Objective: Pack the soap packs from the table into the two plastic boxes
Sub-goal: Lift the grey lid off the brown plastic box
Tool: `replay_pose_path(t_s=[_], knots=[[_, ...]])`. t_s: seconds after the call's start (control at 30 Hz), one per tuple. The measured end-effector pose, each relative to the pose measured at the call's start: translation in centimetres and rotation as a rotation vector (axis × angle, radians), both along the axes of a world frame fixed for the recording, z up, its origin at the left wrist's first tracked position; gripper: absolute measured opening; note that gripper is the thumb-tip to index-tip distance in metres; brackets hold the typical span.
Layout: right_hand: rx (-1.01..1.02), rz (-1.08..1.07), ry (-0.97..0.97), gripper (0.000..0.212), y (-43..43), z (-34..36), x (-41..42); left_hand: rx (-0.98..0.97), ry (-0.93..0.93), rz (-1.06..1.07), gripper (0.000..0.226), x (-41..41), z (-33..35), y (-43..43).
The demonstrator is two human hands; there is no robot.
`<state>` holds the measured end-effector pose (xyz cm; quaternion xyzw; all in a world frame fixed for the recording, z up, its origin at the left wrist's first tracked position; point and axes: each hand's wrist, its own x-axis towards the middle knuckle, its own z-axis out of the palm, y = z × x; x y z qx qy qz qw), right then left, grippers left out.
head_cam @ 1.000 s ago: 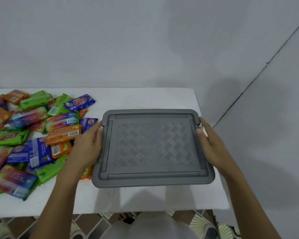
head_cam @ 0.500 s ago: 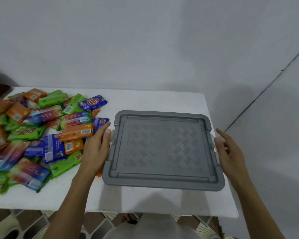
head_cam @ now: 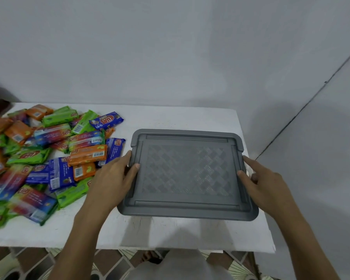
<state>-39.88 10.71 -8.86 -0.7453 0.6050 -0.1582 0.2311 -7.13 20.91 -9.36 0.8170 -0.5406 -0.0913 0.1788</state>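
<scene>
A lid was held at both sides.
The left hand and right hand each pinched an edge, thumb on top. Soap packs lay piled on the table beside it.

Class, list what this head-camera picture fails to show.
Head view: box and contents, hidden under the grey lid.
Head view: soap packs, pile cut off by the left edge; small print unreadable.
Head view: second box, out of frame.
</scene>
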Motion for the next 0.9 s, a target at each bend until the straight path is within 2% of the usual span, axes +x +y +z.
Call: replay_pose_path(t_s=[0.17, 0.4, 0.53, 0.6, 0.73, 0.83, 0.9], knots=[[0.002, -0.031, -0.162, 0.046, 0.1, 0.5, -0.2, -0.03, 0.113, 0.047, 0.051, -0.3, 0.2, 0.5], [0.096, -0.057, -0.755, 0.044, 1.5, 3.7, 0.0, -0.393, 0.375, 0.192, 0.045, -0.8, 2.4, 1.9], [0.088, 0.018, -0.943, 0.047, 2.0, 5.6, 0.3, -0.61, 0.695, 0.162, 0.043, -1.6, 4.6, 2.7], [0.124, 0.03, -1.046, 0.041, 2.0, 5.9, 0.5, -0.692, 0.875, 0.148, 0.039, -1.9, 5.7, 2.7], [0.264, 0.019, -1.295, 0.032, 1.6, 6.3, 0.9, -0.708, 1.283, 0.157, 0.047, -0.8, 6.1, 2.3], [0.303, -0.035, -1.35, 0.038, 1.0, 6.6, 1.1, -0.654, 1.292, 0.12, 0.053, -0.3, 6.1, 2.1], [0.275, -0.101, -1.23, 0.032, 0.4, 6.3, 1.2, -0.608, 1.209, 0.119, 0.047, -0.4, 6.0, 1.9]])
